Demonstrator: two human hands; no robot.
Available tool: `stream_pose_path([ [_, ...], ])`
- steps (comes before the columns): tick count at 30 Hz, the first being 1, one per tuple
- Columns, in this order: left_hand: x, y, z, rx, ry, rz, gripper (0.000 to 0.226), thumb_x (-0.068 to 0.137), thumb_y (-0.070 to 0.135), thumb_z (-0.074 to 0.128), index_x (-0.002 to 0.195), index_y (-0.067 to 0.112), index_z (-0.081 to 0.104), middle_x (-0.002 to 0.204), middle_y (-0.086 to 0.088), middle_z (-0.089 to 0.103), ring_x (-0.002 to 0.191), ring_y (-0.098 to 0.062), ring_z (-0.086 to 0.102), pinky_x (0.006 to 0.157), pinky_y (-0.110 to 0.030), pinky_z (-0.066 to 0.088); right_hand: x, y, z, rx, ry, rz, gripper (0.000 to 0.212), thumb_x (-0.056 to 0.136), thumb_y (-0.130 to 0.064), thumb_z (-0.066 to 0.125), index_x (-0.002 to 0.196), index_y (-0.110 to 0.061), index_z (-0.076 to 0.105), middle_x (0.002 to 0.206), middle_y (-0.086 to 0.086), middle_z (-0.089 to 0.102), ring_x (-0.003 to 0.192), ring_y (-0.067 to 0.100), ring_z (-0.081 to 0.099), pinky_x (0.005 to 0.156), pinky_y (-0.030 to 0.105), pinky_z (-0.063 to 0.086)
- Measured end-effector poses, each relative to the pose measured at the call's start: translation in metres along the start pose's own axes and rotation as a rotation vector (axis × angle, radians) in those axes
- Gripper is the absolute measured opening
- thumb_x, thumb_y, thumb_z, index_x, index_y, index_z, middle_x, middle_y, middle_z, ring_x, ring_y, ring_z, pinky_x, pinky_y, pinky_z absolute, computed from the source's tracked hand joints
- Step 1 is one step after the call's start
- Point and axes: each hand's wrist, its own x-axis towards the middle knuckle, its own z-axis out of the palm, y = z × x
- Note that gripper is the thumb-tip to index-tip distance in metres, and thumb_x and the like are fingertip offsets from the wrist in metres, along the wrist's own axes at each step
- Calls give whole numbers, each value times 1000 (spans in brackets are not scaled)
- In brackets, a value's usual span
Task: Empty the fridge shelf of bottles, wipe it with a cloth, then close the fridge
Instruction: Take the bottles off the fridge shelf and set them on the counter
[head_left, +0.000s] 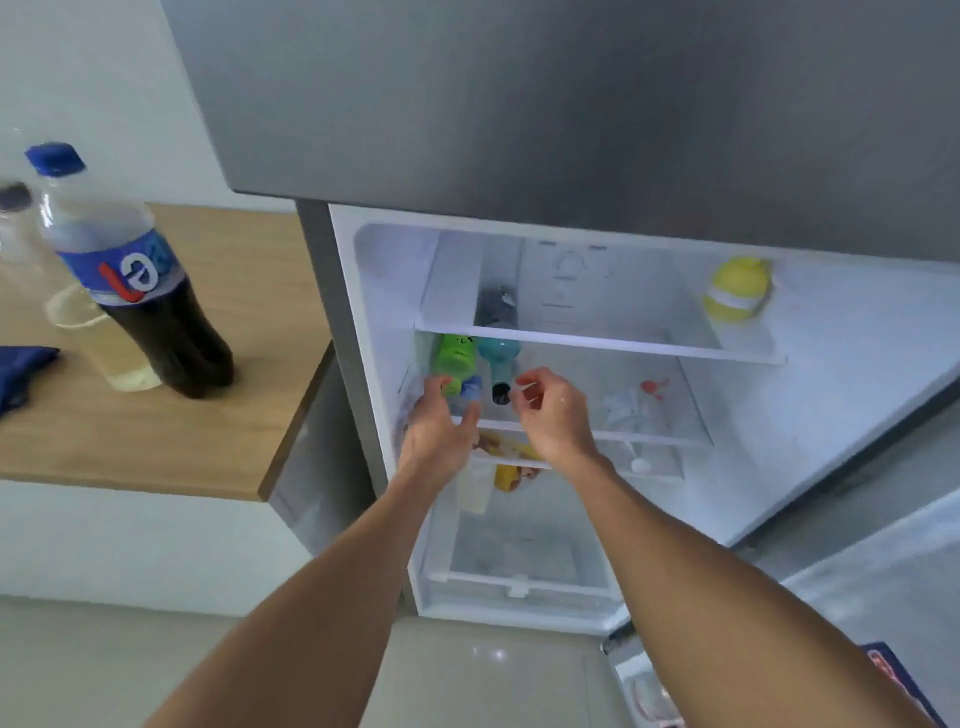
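The fridge (571, 130) stands open in front of me. On its middle shelf (597, 434) a green bottle (456, 356) and a teal bottle (500, 364) lie with their necks toward me. My left hand (439, 426) reaches in at the green bottle's cap, fingers apart and holding nothing. My right hand (553, 410) hovers just right of the teal bottle's dark cap, fingers loosely curled and empty. A cola bottle (130, 275) with a blue cap and a clear bottle (31, 260) stand on the wooden counter (234, 364) at left. A blue cloth (21, 374) lies at the counter's left edge.
A yellow bottle (737, 288) sits on the upper shelf at right. Small red and white items (639, 400) lie on the middle shelf's right side. Yellow packets (511, 462) show under the shelf. The open fridge door (883, 545) stands to the right.
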Motion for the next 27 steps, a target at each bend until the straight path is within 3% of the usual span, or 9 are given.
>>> stream_pose_path([
  [3, 43, -22, 33, 104, 44, 30, 58, 96, 42, 63, 146, 22, 42, 125, -11, 63, 112, -32, 64, 90, -42, 51, 30, 30, 37, -95, 1, -28, 34, 88, -41, 70, 113, -18, 65, 98, 6, 70, 89, 23, 65, 78, 36, 54],
  [7, 82, -43, 61, 84, 85, 44, 49, 95, 37, 65, 139, 24, 48, 109, -18, 74, 92, -38, 72, 81, -45, 58, 49, 54, 72, -113, 32, -11, 41, 85, -51, 67, 108, -19, 58, 95, 6, 74, 88, 30, 68, 71, 37, 53],
  [12, 88, -38, 74, -24, 295, -8, 33, 90, 31, 73, 118, 21, 58, 95, -13, 76, 87, -36, 72, 75, -39, 55, 52, 57, 79, 72, 91, 77, 35, 80, -41, 72, 102, -18, 58, 89, 7, 75, 83, 30, 68, 69, 35, 51],
  [17, 56, -28, 52, -64, 299, 45, 35, 80, 28, 79, 112, 19, 67, 98, -6, 71, 90, -26, 67, 85, -38, 53, 28, 42, 46, 149, 174, 102, 31, 79, -17, 75, 108, -22, 64, 102, 5, 57, 83, 24, 65, 79, 34, 54],
  [20, 29, -8, 24, -52, 295, 104, 32, 86, 29, 77, 117, 24, 69, 102, 1, 67, 90, -14, 62, 82, -19, 47, 6, 18, 21, 122, 234, 12, 32, 78, -11, 77, 109, -18, 68, 103, 4, 56, 81, 19, 62, 82, 34, 55],
  [22, 7, 7, 2, -49, 313, 144, 30, 87, 29, 77, 115, 23, 68, 101, 6, 68, 87, -9, 63, 75, -6, 43, -11, -5, 3, 122, 283, -35, 31, 80, -10, 77, 110, -16, 70, 101, 4, 59, 79, 15, 60, 82, 24, 54],
  [24, -18, 19, -18, -20, 310, 185, 28, 88, 30, 76, 113, 22, 67, 101, 6, 69, 89, -13, 65, 80, -15, 50, -28, -32, -15, 105, 328, -67, 31, 81, -9, 77, 111, -12, 72, 97, 6, 61, 76, 12, 57, 80, 5, 43],
  [26, -46, 32, -40, 19, 270, 206, 28, 92, 34, 71, 117, 22, 64, 107, 4, 69, 96, -18, 66, 88, -34, 53, -45, -62, -34, 78, 360, -78, 30, 82, -11, 77, 112, -11, 73, 95, 6, 62, 76, 12, 56, 77, -1, 35],
  [27, -61, 37, -51, 41, 244, 225, 29, 93, 36, 69, 119, 23, 63, 110, 4, 69, 97, -20, 66, 89, -37, 52, -53, -77, -44, 71, 376, -79, 29, 82, -12, 77, 110, -11, 73, 95, 7, 63, 77, 12, 55, 76, 1, 33],
])
